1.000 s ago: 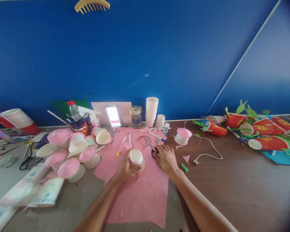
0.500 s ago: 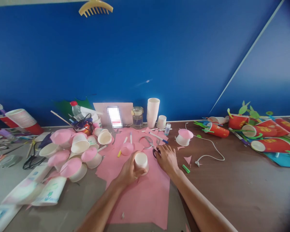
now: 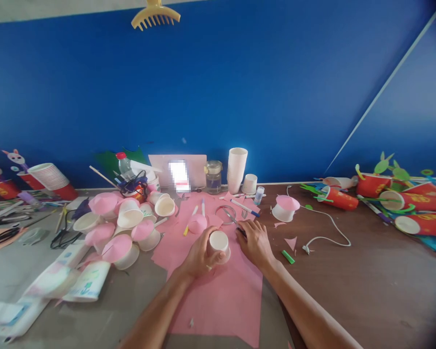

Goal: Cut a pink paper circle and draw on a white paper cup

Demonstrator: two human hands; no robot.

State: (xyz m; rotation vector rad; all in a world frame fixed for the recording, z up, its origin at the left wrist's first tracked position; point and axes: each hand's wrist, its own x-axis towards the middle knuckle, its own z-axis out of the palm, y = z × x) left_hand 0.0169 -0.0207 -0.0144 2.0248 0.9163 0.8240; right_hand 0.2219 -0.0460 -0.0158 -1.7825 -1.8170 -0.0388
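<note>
The left hand (image 3: 199,253) has its fingers curved around a white paper cup (image 3: 218,240), which stands base up over the pink paper (image 3: 218,305). The cup is probably light and thin-walled, stiff along its height but easily dented at the sides; a loose grip near the firmer base or rim would suit it. The right hand (image 3: 256,242) lies over the dark handle of the scissors (image 3: 241,232), its fingers bent; whether they grip it, I cannot tell. The paper looks matte, flat and ragged-edged, beside a smooth brown table (image 3: 330,291) and a shallow pink cone (image 3: 197,223).
</note>
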